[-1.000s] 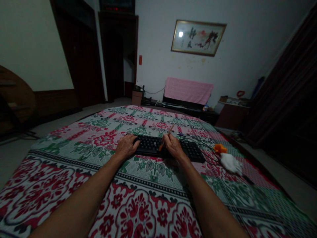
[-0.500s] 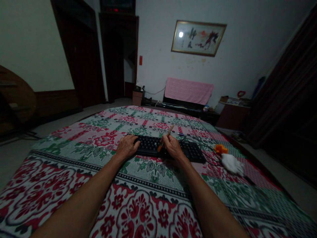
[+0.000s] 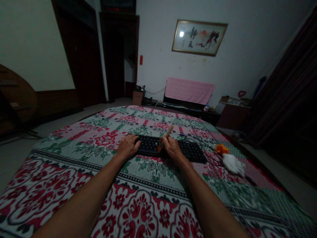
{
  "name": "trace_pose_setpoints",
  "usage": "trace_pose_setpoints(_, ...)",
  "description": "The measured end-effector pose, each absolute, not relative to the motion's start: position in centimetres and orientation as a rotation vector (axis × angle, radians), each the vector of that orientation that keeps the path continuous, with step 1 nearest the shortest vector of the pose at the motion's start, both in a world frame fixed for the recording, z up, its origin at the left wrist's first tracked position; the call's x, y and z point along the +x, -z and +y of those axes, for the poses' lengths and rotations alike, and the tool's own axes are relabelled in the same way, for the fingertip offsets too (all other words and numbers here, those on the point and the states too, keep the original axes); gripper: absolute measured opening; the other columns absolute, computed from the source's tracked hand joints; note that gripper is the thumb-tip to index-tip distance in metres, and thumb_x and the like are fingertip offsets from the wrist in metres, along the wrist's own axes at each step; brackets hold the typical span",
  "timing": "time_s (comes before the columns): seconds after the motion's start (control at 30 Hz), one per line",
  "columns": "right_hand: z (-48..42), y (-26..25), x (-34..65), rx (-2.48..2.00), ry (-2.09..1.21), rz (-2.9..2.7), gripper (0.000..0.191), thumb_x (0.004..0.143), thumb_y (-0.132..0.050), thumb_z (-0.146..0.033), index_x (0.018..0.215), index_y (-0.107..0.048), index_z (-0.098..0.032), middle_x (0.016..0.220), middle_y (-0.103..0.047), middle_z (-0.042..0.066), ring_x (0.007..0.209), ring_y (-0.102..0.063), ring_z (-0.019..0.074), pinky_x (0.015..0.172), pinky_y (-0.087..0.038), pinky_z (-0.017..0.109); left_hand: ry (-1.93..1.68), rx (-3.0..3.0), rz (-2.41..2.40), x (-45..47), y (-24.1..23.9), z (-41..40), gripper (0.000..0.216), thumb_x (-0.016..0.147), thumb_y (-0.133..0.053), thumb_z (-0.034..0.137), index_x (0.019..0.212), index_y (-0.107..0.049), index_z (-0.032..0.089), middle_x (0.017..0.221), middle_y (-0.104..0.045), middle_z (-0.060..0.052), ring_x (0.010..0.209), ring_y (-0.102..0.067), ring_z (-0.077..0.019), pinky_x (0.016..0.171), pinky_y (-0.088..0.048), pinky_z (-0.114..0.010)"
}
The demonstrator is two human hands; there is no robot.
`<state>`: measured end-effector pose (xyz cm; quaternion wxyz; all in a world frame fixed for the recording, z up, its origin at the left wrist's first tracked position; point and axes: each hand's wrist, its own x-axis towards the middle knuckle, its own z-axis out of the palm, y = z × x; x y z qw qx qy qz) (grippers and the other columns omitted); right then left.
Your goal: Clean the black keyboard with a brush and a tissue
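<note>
Flowered blanket (image 3: pixel 138 211), pale wall (image 3: pixel 155 36) behind. Keyboard (image 3: pixel 148 145) mid-blanket, well in from left and right edges. Left hand (image 3: pixel 127 146) on keyboard's left end, thumb apart from fingers; can't tell if gripping. Right hand (image 3: pixel 170 146) pinches slanted brush (image 3: pixel 169 131) over keys. White cloth (image 3: pixel 232 164) toward blanket's right edge.

We noted the left hand (image 3: pixel 128 146) on the left end of the black keyboard (image 3: pixel 148 144). Right hand (image 3: pixel 171 147) held a tilted stick (image 3: pixel 169 131) over it; white cloth (image 3: pixel 233 164) lay rightward.
</note>
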<state>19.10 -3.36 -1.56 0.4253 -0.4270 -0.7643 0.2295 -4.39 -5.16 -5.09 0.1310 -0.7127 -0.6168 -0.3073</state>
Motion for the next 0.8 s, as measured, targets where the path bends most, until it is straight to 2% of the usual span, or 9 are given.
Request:
trace_pose_setpoints(0.1,-3.4,1.7,19.1,-1.061,-0.561,-1.947,0.035,0.090,-0.035,-0.043,0.085,-0.059,-0.017,0.073,-0.060,0.002,0.065,-0.055,0.0144,0.061,-0.040,0.023,0.892,-2.075,-1.781,-4.4,5.1,-5.1,0.032,0.085,-0.047,0.035,0.107,-0.063,0.017,0.113,-0.064,-0.009,0.106,-0.057,-0.0243,0.093,-0.042,-0.039)
trace_pose_setpoints(0.4,-3.6,0.8,19.4,-1.079,-0.522,-2.041,0.033,0.091,-0.032,-0.034,0.073,-0.054,-0.018,0.068,-0.060,0.002,0.064,-0.056,0.0143,0.062,-0.040,0.024,0.920,-2.077,-1.775,-4.5,5.3,-5.0,0.030,0.084,-0.048,0.035,0.105,-0.063,0.018,0.111,-0.065,-0.009,0.105,-0.057,-0.0238,0.093,-0.042,-0.039)
trace_pose_setpoints(0.53,-3.6,0.9,19.4,-1.084,-0.530,-1.960,0.033,0.090,-0.035,-0.038,0.076,-0.057,-0.018,0.068,-0.059,0.001,0.062,-0.055,0.0136,0.059,-0.040,0.023,0.918,-2.067,-1.768,-4.5,5.4,-4.9,0.030,0.084,-0.048,0.035,0.105,-0.063,0.018,0.111,-0.065,-0.009,0.104,-0.057,-0.0238,0.093,-0.042,-0.039)
trace_pose_setpoints(0.7,-3.6,1.5,19.4,-1.043,-0.573,-2.085,0.036,0.090,-0.036,-0.040,0.068,-0.055,-0.019,0.061,-0.057,0.000,0.058,-0.053,0.0132,0.056,-0.039,0.022,0.905,-2.079,-1.767,-4.5,5.3,-5.0,0.031,0.085,-0.047,0.035,0.105,-0.063,0.018,0.110,-0.065,-0.009,0.104,-0.057,-0.0238,0.092,-0.042,-0.038)
trace_pose_setpoints(0.8,-3.7,1.1,19.2,-1.015,-0.595,-1.993,0.036,0.089,-0.038,-0.043,0.069,-0.056,-0.018,0.063,-0.058,0.000,0.059,-0.054,0.0134,0.056,-0.040,0.022,0.899,-2.080,-1.772,-4.5,5.2,-5.0,0.032,0.085,-0.047,0.035,0.105,-0.063,0.017,0.110,-0.065,-0.009,0.104,-0.057,-0.0238,0.092,-0.042,-0.038)
